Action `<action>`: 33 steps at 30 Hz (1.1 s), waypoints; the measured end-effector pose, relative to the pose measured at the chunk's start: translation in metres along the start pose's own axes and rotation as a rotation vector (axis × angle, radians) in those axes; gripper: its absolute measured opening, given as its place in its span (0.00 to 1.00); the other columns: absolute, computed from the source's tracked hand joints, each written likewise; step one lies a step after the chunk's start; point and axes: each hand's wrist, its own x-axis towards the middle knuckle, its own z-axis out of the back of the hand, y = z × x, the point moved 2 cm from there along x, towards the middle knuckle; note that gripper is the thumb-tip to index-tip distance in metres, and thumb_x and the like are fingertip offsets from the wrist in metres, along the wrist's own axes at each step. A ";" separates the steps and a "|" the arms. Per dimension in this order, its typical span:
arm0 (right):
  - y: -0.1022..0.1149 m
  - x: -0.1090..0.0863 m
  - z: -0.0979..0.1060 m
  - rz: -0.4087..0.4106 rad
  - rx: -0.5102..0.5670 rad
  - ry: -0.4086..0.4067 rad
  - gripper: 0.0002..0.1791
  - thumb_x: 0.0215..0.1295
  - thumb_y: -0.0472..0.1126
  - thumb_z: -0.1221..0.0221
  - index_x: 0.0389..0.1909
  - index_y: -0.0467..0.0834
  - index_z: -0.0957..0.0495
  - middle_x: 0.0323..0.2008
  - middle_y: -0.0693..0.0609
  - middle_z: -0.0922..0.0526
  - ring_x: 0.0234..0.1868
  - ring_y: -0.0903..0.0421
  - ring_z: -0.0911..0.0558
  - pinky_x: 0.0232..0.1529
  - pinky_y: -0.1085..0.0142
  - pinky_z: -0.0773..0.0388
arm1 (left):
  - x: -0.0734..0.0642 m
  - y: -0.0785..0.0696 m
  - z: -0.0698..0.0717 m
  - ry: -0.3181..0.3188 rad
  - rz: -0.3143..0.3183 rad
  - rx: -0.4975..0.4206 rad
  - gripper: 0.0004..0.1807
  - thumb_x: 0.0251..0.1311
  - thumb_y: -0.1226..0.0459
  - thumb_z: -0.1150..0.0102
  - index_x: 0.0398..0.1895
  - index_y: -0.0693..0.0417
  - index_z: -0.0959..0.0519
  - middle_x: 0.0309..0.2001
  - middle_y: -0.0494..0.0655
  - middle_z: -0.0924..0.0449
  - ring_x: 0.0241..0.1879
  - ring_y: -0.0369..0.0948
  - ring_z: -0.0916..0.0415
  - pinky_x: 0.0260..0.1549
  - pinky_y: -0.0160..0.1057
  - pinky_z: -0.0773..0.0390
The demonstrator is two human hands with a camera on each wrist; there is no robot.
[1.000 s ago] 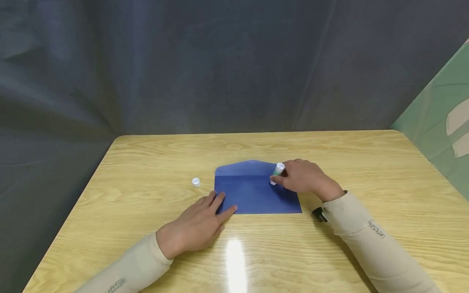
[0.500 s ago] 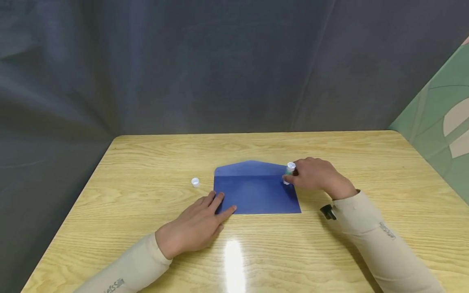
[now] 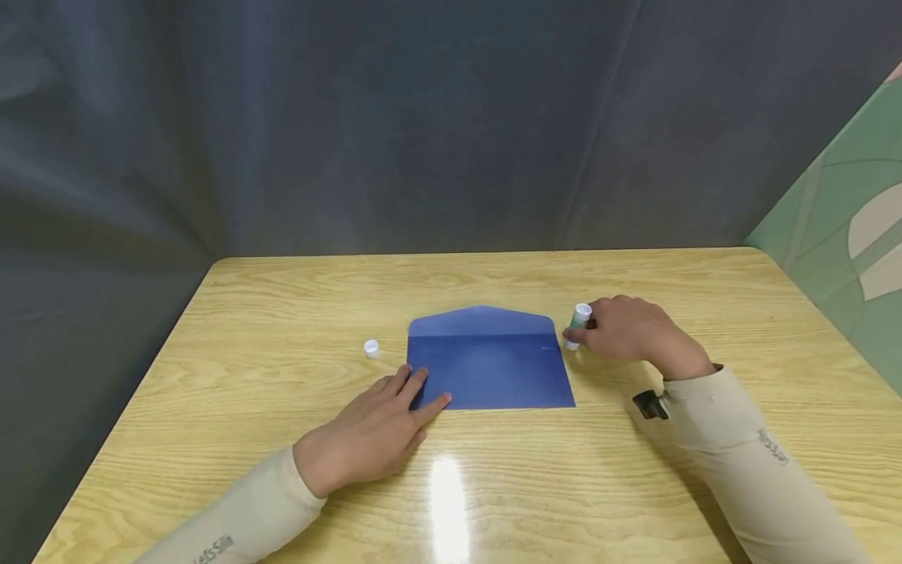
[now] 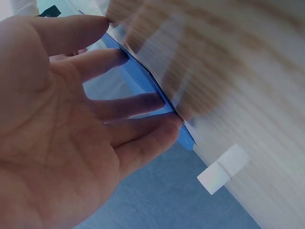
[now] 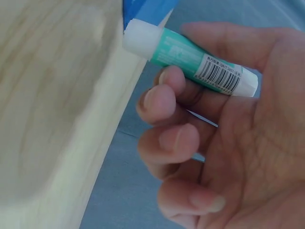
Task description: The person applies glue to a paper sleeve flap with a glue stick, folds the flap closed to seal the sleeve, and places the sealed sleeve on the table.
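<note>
A blue envelope (image 3: 493, 372) lies on the table with its pointed flap (image 3: 482, 321) unfolded toward the far side. My left hand (image 3: 369, 431) rests with spread, fairly straight fingers on the envelope's near left corner; in the left wrist view the fingertips (image 4: 164, 121) touch along the blue paper. Just off the envelope's right edge, my right hand (image 3: 634, 333) pinches a glue stick (image 3: 578, 325) between thumb and fingers. The right wrist view shows its green label with a barcode and white ends. A small white cap (image 3: 371, 348) stands left of the envelope.
The wooden table (image 3: 296, 298) ends against a dark curtain (image 3: 423, 133) at the back and left. A green patterned panel (image 3: 846, 211) borders the right side. Light glares off the table near its front.
My right hand has carried the glue stick rightward, from over the envelope near its flap fold to beyond its right edge. My left hand has stayed on the envelope's corner.
</note>
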 end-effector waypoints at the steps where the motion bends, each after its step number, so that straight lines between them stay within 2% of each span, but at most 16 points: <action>1: 0.000 -0.001 0.001 0.004 -0.001 -0.009 0.24 0.68 0.62 0.47 0.24 0.46 0.26 0.22 0.52 0.27 0.25 0.55 0.27 0.25 0.63 0.35 | 0.000 0.000 0.000 -0.002 -0.002 0.002 0.27 0.75 0.58 0.52 0.76 0.44 0.37 0.74 0.66 0.42 0.74 0.63 0.44 0.70 0.54 0.35; 13: 0.012 -0.001 0.000 0.012 0.019 -0.036 0.24 0.68 0.61 0.46 0.19 0.48 0.30 0.19 0.54 0.30 0.22 0.56 0.29 0.23 0.64 0.37 | -0.002 0.000 -0.003 -0.021 0.000 0.010 0.27 0.74 0.57 0.52 0.75 0.46 0.36 0.73 0.67 0.41 0.73 0.64 0.42 0.70 0.54 0.35; 19: 0.018 0.000 -0.004 0.037 0.043 -0.061 0.22 0.68 0.61 0.46 0.21 0.49 0.26 0.19 0.54 0.27 0.23 0.56 0.28 0.23 0.64 0.36 | -0.001 0.000 -0.003 -0.017 -0.006 0.010 0.27 0.74 0.58 0.51 0.75 0.45 0.36 0.73 0.67 0.40 0.73 0.63 0.42 0.69 0.54 0.34; 22: 0.023 0.001 -0.006 0.050 0.057 -0.078 0.22 0.68 0.60 0.46 0.20 0.50 0.26 0.18 0.55 0.29 0.22 0.57 0.30 0.22 0.64 0.38 | -0.002 0.000 -0.003 -0.018 -0.007 0.003 0.27 0.74 0.58 0.51 0.75 0.45 0.36 0.73 0.67 0.40 0.73 0.63 0.42 0.69 0.54 0.34; 27: 0.038 0.005 -0.009 0.080 0.072 -0.111 0.24 0.69 0.59 0.45 0.16 0.50 0.31 0.15 0.57 0.34 0.19 0.58 0.33 0.21 0.65 0.40 | -0.002 0.001 -0.003 -0.026 -0.011 0.007 0.27 0.74 0.58 0.51 0.75 0.45 0.35 0.73 0.67 0.40 0.73 0.63 0.41 0.68 0.54 0.33; 33: 0.066 0.015 -0.016 0.121 0.083 -0.133 0.25 0.70 0.59 0.45 0.16 0.51 0.33 0.15 0.56 0.33 0.19 0.58 0.30 0.21 0.65 0.38 | -0.002 0.000 -0.004 -0.021 -0.012 0.005 0.27 0.74 0.57 0.51 0.75 0.45 0.36 0.73 0.67 0.40 0.73 0.63 0.42 0.69 0.54 0.33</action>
